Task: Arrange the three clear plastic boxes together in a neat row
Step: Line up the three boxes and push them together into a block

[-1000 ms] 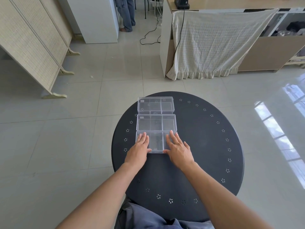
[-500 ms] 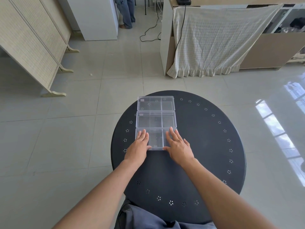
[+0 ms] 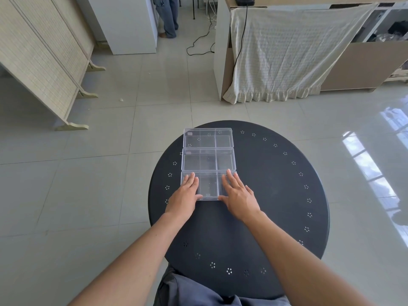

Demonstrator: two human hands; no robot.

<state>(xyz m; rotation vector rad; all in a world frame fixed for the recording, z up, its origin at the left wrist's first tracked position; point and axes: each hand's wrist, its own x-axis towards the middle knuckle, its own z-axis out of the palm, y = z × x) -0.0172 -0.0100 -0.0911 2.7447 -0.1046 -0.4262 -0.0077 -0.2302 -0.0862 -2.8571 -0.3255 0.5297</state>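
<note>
Three clear boxes lie on a round black table, lined up one behind another away from the person, long sides touching or very nearly so. The far box sits near the table's far edge, the middle box just behind it toward the person, and the near box closest. Each has inner dividers. The left hand lies flat on the left part of the near box, fingers stretched out and together, thumb at the box's near edge. The right hand lies flat on its right part, fingers likewise extended, thumb at the near edge. Neither hand grips; both press open-palmed on the lid. Beyond the table are a tiled floor and a cloth-draped counter.
</note>
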